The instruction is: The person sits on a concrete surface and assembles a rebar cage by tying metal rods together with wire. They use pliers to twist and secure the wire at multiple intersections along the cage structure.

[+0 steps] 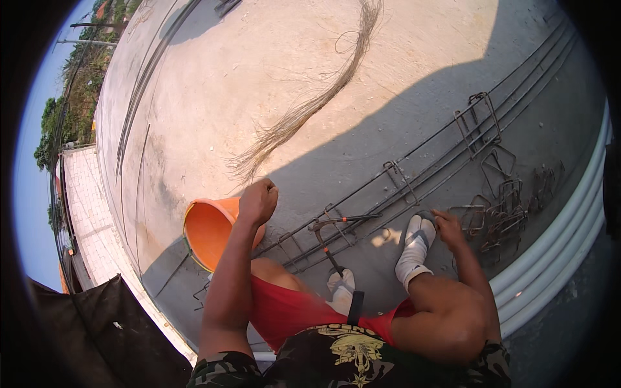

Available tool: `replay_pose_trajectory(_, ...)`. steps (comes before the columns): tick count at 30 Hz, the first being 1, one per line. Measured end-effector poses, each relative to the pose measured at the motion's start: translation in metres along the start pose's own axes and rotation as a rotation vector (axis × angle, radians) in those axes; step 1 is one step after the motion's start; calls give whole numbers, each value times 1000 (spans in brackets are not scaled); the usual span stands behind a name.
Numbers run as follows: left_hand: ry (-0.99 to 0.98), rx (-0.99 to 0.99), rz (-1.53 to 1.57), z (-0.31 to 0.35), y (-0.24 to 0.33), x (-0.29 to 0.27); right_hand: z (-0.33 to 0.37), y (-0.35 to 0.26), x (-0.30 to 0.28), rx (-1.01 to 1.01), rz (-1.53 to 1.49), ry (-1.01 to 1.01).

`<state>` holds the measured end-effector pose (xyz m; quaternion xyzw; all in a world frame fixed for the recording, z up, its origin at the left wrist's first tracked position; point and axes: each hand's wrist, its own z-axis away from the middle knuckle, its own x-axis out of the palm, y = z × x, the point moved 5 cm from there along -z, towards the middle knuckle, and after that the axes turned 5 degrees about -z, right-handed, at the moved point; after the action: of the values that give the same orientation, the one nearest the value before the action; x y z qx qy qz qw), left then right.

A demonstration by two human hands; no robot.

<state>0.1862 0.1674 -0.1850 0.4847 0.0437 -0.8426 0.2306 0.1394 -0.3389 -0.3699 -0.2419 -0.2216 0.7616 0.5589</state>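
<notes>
My left hand [259,202] is closed in a fist above the rim of an orange bucket [208,234], beside the near end of a long bundle of thin tie wire [310,107]. Whatever it grips, if anything, is hidden. My right hand [448,229] has curled fingers at the toe of my right foot, close to a dark sandal [425,214]; what they pinch is too small to make out. Between my feet, nippers [325,234] with orange-banded handles rest spread apart on a rebar frame [381,187]. The bucket is tipped, its mouth facing left.
Bent steel stirrups [501,210] lie piled to the right of the frame. White pipes [556,252] curve along the right side. Long rebars [139,94] stretch across the concrete slab at left. A dark sheet [103,323] hangs at the lower left, past the slab's edge.
</notes>
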Motion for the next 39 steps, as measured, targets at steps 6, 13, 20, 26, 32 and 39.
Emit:
replay_pose_trajectory(6, -195, 175, 238, 19, 107, 18, 0, 49, -35, -63, 181, -84)
replay_pose_trajectory(13, -35, 551, 419, 67, 208, 145, 79, -161, 46, -186, 632, -392)
replay_pose_trajectory(20, -129, 493, 478, 51, 226, 116, 74, -228, 49, -513, 779, -441)
replay_pose_trajectory(26, -186, 513, 719, 49, 203, 104, 65, -219, 48, -504, 595, -387)
replay_pose_trajectory(32, -241, 698, 727, 54, 193, 138, 81, -198, 64, -371, 562, -533)
replay_pose_trajectory(39, -446, 588, 609, 40, 192, 154, 69, -140, 51, -86, 365, -484)
